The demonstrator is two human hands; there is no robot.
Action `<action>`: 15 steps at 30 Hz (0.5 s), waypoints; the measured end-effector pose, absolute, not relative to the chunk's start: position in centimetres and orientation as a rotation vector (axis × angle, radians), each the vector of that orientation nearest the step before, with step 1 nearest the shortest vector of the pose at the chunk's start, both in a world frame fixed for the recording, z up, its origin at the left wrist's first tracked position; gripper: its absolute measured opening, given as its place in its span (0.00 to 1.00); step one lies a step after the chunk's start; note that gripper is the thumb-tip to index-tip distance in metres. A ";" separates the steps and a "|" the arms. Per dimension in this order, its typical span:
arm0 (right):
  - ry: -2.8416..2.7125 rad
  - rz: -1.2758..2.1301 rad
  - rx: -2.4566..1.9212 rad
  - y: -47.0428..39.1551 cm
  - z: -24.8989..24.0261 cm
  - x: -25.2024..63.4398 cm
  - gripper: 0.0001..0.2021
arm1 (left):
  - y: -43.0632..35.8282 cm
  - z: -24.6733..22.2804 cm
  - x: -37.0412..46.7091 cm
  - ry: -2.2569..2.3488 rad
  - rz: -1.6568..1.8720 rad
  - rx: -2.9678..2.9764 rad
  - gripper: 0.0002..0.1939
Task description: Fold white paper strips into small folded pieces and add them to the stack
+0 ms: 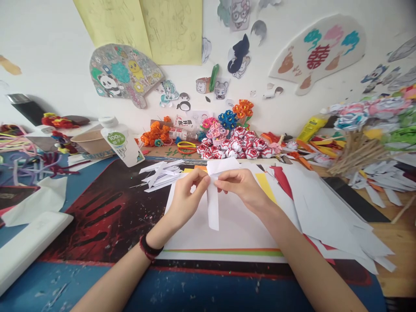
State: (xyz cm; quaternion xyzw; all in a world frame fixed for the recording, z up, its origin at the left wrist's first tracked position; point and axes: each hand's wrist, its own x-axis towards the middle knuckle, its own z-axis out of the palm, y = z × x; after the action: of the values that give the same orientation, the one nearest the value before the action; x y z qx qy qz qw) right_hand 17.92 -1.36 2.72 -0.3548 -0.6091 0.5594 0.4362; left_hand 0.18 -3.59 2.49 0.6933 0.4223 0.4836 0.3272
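Observation:
Both hands pinch one white paper strip [213, 208] that hangs down over a stack of white paper [195, 238]. My left hand [190, 193] grips its left edge between thumb and fingers, with a dark band round the wrist. From the other side my right hand [242, 184] holds the strip near its upper part. Above the fingers a wider white piece of paper [224, 165] shows; whether it is folded from the same strip I cannot tell. Orange and green sheet edges peek out under the stack. White cut strips [162, 173] lie in a pile beyond my left hand.
At the back stand a white glue bottle [121, 142] and red-and-white paper flowers [237, 145]. Loose white sheets [328, 208] overlap on the right, near a bundle of sticks [352, 147]. A long white case [32, 247] lies at the left edge on the blue table [97, 288].

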 end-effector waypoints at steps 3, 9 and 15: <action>-1.464 1.394 -0.884 -1.4 2.7 17.8 0.10 | -3.6 2.4 0.3 1.133 1.238 1.846 0.14; -1.376 1.416 -0.885 -1.3 2.5 17.6 0.09 | -3.7 2.2 0.3 1.233 1.237 1.959 0.16; -1.343 1.366 -0.861 -1.4 2.4 17.5 0.10 | -3.9 2.3 0.6 1.151 1.155 1.852 0.20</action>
State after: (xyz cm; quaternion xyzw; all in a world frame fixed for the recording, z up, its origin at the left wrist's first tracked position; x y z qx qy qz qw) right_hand 17.52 -1.39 2.40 -0.3558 -0.5546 0.5643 0.4973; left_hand 0.59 -3.93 2.33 0.7083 0.4402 0.4417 0.3309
